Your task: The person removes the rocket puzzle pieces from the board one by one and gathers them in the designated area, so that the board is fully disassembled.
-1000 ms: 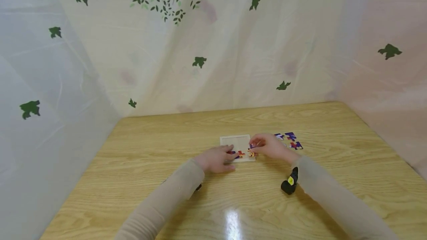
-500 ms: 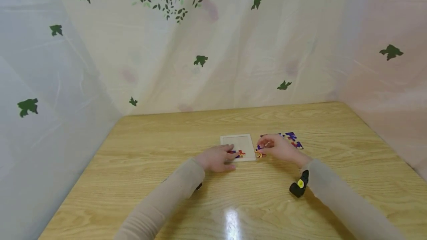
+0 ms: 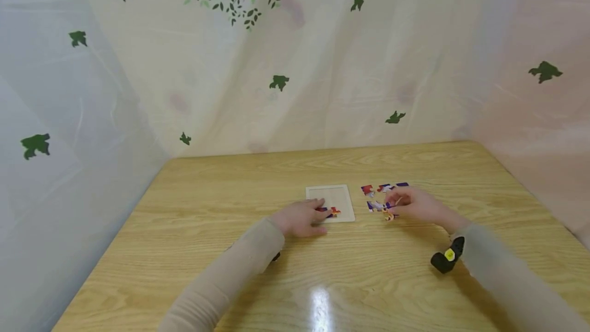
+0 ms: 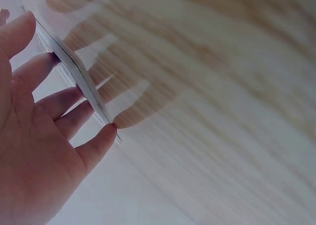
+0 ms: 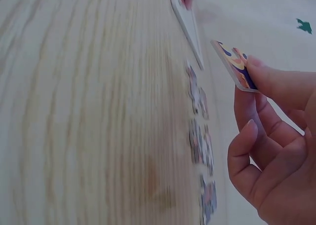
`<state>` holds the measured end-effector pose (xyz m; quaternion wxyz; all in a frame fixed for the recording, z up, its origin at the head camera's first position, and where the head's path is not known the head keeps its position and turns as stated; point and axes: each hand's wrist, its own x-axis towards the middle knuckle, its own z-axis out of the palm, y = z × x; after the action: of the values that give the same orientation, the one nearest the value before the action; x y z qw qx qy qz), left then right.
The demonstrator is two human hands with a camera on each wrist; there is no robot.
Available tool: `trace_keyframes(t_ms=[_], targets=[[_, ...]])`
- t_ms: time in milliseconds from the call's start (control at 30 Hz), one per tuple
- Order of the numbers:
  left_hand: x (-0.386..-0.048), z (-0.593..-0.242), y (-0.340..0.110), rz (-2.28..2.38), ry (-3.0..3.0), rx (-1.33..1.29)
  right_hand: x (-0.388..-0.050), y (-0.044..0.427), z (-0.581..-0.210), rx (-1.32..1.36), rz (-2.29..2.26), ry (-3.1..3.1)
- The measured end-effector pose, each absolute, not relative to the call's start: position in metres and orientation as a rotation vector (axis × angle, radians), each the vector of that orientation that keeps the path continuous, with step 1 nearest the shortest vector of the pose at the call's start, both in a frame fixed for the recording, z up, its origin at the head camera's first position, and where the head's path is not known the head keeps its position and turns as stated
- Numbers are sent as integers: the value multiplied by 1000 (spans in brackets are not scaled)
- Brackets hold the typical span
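My right hand [image 3: 417,204] pinches a jigsaw puzzle piece [image 5: 234,62] between thumb and fingers; its printed face is orange, yellow and dark blue. In the head view it is over the table beside the loose puzzle pieces [image 3: 375,206]. A shallow pale puzzle tray [image 3: 341,196] lies left of them, with red, yellow and purple pieces [image 3: 335,212] in its near part. My left hand [image 3: 301,218] rests on the tray's near left side with fingers spread, partly covering those pieces. In the left wrist view its fingertips touch the thin tray edge [image 4: 74,69].
Several more loose pieces [image 3: 367,190] lie in rows at the tray's right, some hidden behind the right hand. The wooden table [image 3: 230,183] ends at a pale curtain [image 3: 322,117] printed with green leaves. A black wrist camera [image 3: 444,260] is strapped at the right sleeve.
From the tray's right edge, my right hand has moved right with the puzzle piece, uncovering loose pieces on the table. My left hand stays on the tray.
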<state>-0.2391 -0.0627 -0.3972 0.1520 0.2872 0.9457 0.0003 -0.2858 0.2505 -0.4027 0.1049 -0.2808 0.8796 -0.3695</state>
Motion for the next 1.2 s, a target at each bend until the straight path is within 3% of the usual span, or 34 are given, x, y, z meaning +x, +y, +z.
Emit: trace_keyframes(t_ms=[633,1200], targets=[[-242,-395,-65,10,2695,839,-288,315,-397,-784,-912,2663],[-246,-395,-67,-3,2682,841,-295,311,-408,-768,-919,2658]])
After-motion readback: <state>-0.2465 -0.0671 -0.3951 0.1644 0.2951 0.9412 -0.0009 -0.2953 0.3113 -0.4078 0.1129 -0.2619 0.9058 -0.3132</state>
